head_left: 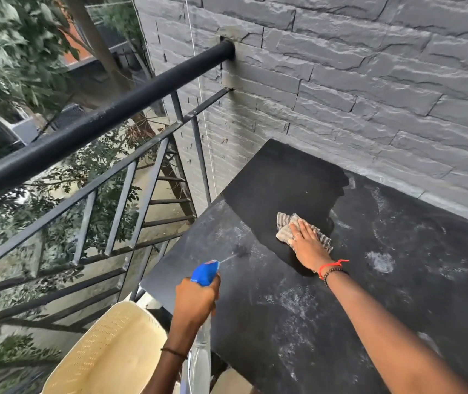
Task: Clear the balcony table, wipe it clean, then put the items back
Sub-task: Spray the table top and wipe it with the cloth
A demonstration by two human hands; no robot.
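The black balcony table [383, 280] fills the right half of the view. Its far left part is dark and wet; the rest is streaked with grey dust and white smears. My right hand [306, 240] lies flat on a striped grey-brown cloth [285, 226], pressing it onto the tabletop at the edge of the wet patch. My left hand [195, 300] grips a spray bottle [205, 273] with a blue trigger head near the table's left edge. A thin jet leaves the nozzle toward a wet spot on the table. The clear bottle body hangs below my fist.
A black metal railing [99, 120] runs along the left, with trees and a drop beyond it. A grey stone-clad wall [369, 95] backs the table. A cream plastic chair [107, 351] stands by the table's near left corner.
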